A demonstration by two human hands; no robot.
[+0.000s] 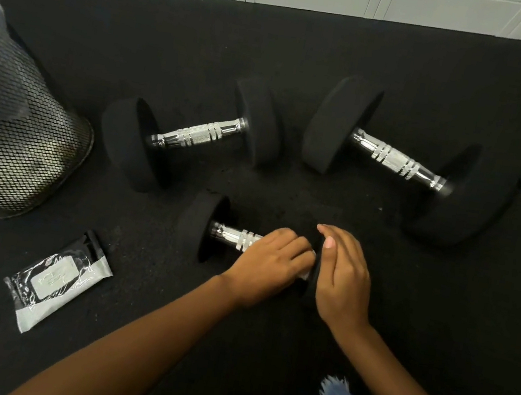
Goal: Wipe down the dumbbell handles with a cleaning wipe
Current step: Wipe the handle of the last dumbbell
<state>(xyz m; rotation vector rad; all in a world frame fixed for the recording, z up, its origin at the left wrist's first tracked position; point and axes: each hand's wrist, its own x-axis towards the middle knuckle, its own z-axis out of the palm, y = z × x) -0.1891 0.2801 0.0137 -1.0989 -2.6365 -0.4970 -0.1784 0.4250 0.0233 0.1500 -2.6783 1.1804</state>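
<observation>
Head view: left hand (271, 260) curled over near dumbbell (210, 227) handle (236, 236), fingers gripping white wipe (306, 274) against it. Right hand (341, 278) loose, fingers open, resting on right weight. Dumbbell near mat's (309, 51) front edge; wipe pack (56, 281) left.

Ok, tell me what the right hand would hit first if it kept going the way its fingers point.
The right hand points up the picture, away from the person. Bare black floor mat comes first, then probably the right-hand dumbbell, though depth is unclear.
</observation>
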